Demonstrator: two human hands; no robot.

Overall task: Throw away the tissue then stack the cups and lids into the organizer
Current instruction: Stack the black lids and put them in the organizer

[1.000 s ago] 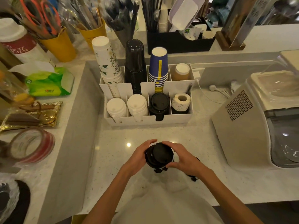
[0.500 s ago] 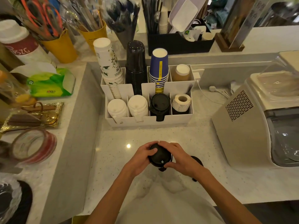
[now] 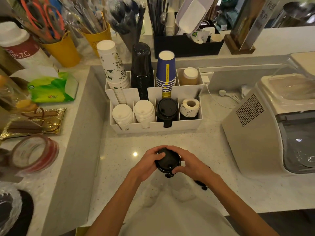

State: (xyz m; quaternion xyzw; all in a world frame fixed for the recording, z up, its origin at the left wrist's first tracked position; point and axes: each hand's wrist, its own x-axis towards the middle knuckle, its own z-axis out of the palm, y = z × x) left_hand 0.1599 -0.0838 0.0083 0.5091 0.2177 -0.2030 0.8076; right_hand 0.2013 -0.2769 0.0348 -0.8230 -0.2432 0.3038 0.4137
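Note:
Both hands hold a small stack of black lids (image 3: 167, 161) just above the counter in front of me. My left hand (image 3: 146, 163) grips its left side and my right hand (image 3: 189, 163) its right side. Another black lid (image 3: 202, 185) lies on the counter, mostly hidden under my right wrist. The white organizer (image 3: 158, 127) stands further back. Its rear row carries white printed cups (image 3: 114, 68), black cups (image 3: 141, 68) and blue cups (image 3: 166, 70). Its front row has white lids (image 3: 144, 112), black lids (image 3: 167, 109) and a label roll (image 3: 189, 107).
A beige machine (image 3: 255, 126) stands close on the right. A raised ledge on the left carries a green tissue pack (image 3: 51, 89), tape rolls (image 3: 34, 153) and a gold tray (image 3: 34, 123). Yellow buckets (image 3: 63, 51) and a black caddy (image 3: 185, 44) line the back.
My hands have closed tighter around the black lid stack, with my fingers now over its top. The stack has stayed at about the same spot on the counter.

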